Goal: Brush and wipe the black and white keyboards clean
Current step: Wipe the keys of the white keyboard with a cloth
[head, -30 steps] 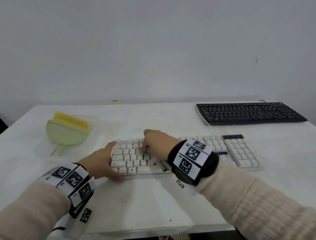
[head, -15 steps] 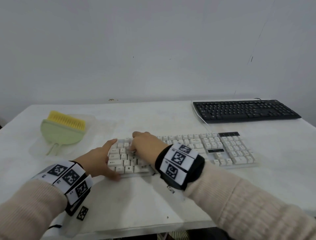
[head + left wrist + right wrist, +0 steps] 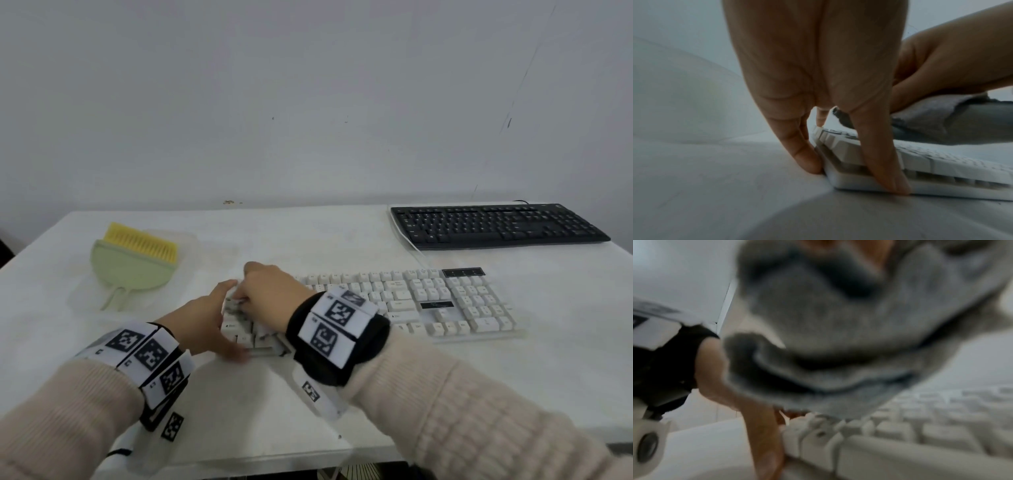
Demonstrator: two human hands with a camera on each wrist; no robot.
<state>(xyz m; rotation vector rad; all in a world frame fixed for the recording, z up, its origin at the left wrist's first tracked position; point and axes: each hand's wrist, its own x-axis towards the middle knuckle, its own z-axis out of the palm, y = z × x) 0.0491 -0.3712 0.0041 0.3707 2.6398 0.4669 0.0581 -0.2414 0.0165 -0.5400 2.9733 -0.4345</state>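
Note:
The white keyboard (image 3: 428,301) lies across the near middle of the table. My left hand (image 3: 219,318) holds its left end, thumb (image 3: 890,178) on the front edge and fingers (image 3: 803,159) against the side. My right hand (image 3: 267,291) grips a bunched grey cloth (image 3: 838,321) and presses it on the leftmost keys, right beside the left hand. A bit of the cloth (image 3: 236,305) shows between the two hands. The black keyboard (image 3: 496,226) sits untouched at the back right.
A yellow-bristled brush (image 3: 140,241) lies in a pale green dustpan (image 3: 130,270) on a clear plastic sheet at the back left. The white table (image 3: 308,240) meets a plain wall behind. A cable runs from the black keyboard's left end.
My right hand has slid the cloth leftward over the white keyboard, from near its middle to its left end. The left hand has kept its hold on that end.

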